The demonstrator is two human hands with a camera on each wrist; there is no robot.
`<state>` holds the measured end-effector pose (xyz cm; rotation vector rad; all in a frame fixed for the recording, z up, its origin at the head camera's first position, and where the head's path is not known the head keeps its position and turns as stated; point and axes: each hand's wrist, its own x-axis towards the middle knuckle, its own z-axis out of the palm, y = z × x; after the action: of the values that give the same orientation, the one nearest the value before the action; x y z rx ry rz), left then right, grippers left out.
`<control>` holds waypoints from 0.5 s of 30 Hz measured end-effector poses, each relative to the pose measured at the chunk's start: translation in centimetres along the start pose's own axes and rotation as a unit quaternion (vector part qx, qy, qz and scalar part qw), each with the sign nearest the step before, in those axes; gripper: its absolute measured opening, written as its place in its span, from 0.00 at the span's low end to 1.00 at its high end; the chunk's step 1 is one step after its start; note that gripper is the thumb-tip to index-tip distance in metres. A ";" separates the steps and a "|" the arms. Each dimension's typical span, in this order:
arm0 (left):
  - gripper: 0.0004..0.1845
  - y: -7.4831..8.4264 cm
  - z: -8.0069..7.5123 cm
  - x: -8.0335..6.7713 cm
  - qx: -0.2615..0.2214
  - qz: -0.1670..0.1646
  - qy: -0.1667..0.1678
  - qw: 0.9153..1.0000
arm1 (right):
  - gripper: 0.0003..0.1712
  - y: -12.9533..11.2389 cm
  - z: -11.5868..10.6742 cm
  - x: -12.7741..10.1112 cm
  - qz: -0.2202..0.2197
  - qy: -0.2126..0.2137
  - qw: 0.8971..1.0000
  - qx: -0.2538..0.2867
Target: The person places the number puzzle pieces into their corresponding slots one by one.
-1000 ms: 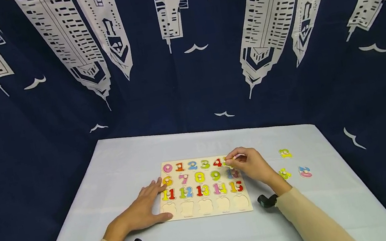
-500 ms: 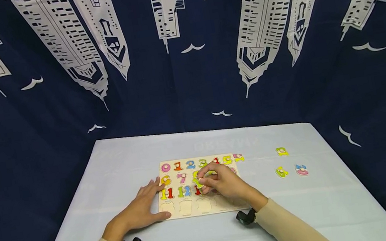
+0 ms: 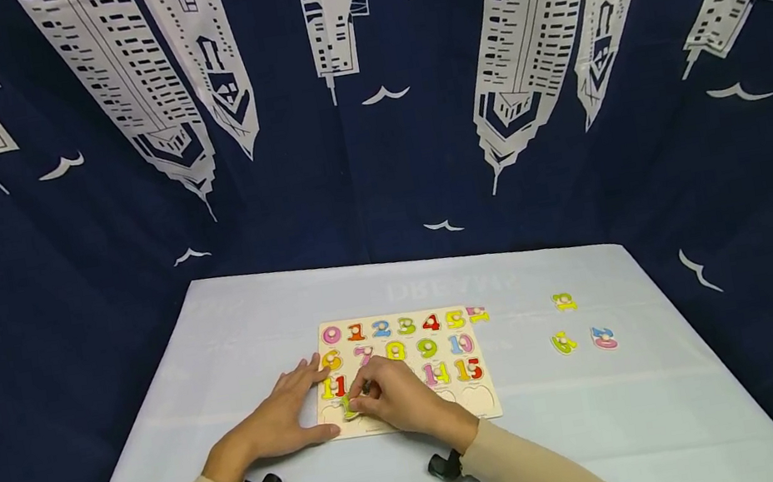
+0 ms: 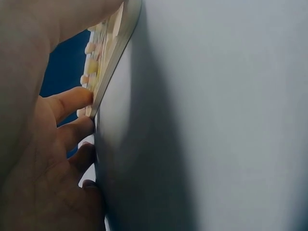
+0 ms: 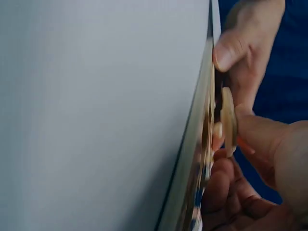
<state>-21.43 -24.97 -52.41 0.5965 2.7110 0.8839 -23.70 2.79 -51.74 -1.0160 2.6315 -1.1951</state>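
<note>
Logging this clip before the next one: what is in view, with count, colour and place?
Number puzzle board: one, pale wood, table centre, coloured numbers seated.
Held number piece: one, yellow-green, over the board's bottom row.
Loose number pieces: four, one at the board's top right corner, three further right.
Table: one, light grey.
Backdrop: navy, white skyscrapers.
Left hand: flat against the board's left edge.
Right hand: fingers pinching the held piece.

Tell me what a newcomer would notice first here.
A wooden number puzzle board lies mid-table, its colourful numbers mostly seated. The right hand pinches a yellow-green piece over the board's near-left corner, while the left hand rests flat at its left edge. Three loose pieces lie to the right.
</note>
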 end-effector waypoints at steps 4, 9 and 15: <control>0.56 0.1 -0.1 0.0 -0.003 -0.003 -0.007 1.000 | 0.05 -0.7 0.9 0.3 0.005 0.001 1.000 -0.023; 0.53 0.0 -0.3 0.1 -0.005 -0.005 -0.015 1.000 | 0.06 -1.4 1.5 0.6 0.013 -0.004 0.998 -0.055; 0.49 0.1 -0.3 0.0 -0.010 -0.004 -0.014 1.000 | 0.05 -2.3 2.1 1.1 0.006 -0.012 0.999 -0.030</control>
<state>-21.55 -25.06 -52.14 0.5882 2.6736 0.8934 -22.61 -0.29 -51.36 -1.0164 2.6658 -1.0997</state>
